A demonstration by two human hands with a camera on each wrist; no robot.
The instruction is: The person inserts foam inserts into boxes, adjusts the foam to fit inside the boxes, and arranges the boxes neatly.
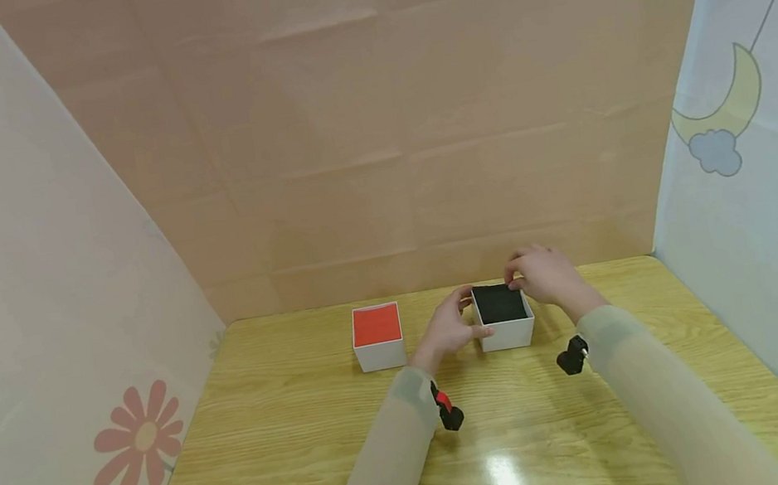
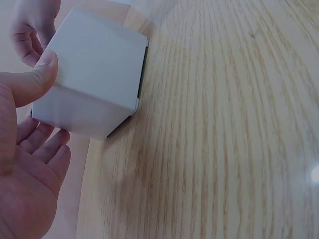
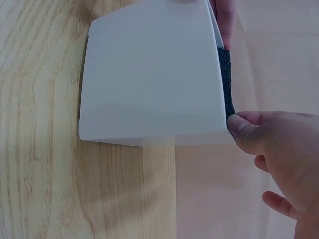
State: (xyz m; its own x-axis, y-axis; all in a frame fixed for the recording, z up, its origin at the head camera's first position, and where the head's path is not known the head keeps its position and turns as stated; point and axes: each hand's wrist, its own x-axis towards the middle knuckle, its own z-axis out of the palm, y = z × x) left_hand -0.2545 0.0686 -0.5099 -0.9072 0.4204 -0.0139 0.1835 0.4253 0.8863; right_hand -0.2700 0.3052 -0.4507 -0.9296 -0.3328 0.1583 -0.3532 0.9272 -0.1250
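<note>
A white open-topped box (image 1: 509, 335) stands on the table, with a black foam sheet (image 1: 501, 305) at its top. My left hand (image 1: 449, 327) holds this box by its left side, thumb on the front wall and fingers along the side. At the back right corner, my right hand (image 1: 547, 276) pinches the edge of the black foam sheet between thumb and forefinger. In the right wrist view, a strip of the foam (image 3: 226, 79) sticks up slightly past the box rim. What lies under the foam is hidden.
Left of my hands stands a second white box (image 1: 381, 356) with a red sheet (image 1: 376, 326) at its top. Behind the wooden table (image 1: 300, 457) rises a tan backdrop (image 1: 372, 128). Patterned panels (image 1: 762, 262) flank both sides.
</note>
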